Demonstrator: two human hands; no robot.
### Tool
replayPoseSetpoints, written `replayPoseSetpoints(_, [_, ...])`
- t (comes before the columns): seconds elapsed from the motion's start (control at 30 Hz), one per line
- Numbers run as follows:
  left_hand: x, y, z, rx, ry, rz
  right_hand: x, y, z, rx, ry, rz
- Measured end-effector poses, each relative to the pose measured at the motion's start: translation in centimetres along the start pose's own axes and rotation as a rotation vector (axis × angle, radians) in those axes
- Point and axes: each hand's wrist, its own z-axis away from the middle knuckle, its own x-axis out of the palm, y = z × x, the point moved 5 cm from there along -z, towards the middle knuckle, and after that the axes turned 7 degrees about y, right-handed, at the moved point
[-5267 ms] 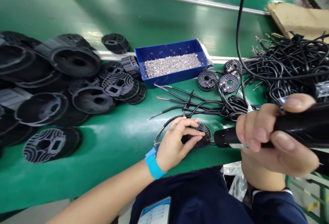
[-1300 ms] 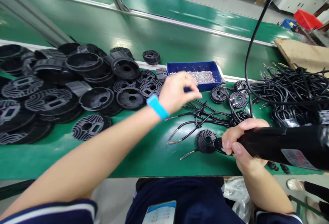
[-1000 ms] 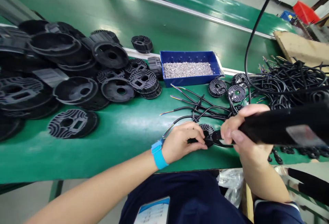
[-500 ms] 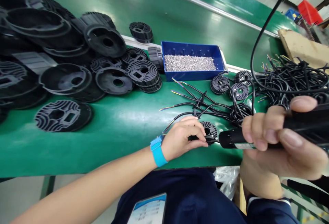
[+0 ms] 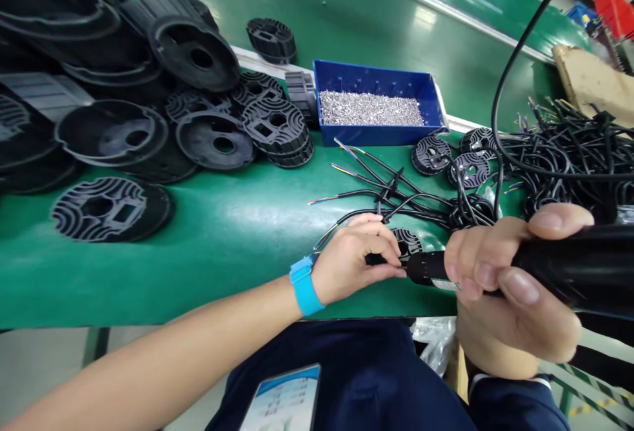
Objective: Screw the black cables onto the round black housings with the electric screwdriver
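Screwdriver (image 5: 564, 261) in right hand (image 5: 525, 315); left hand (image 5: 354, 261) at disc (image 5: 410, 241)

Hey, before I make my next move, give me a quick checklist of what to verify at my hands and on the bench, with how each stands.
1. Right hand wrapped around the driver: ok.
2. Left hand at the disc: ok; whether it grips firmly, cannot tell.
3. Driver meeting the disc squarely: cannot tell; the contact is hidden.
4. Wires away from the left hand: not ok; one cable end lies right by it.
5. Bin upright, with metal bits inside: ok.
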Motion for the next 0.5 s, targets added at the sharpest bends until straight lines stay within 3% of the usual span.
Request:
replayPoseSetpoints(0.13, [-0.08, 0.22, -0.09, 0.024, -0.006, -0.001, 0.17, -0.49, 0.72, -0.057, -0.115, 0.066])
replayPoseSetpoints(0.5, [0.04, -0.08, 0.33, 0.007, -0.025, -0.015, -0.73, -0.81, 1.09, -0.052, -0.042, 0.187])
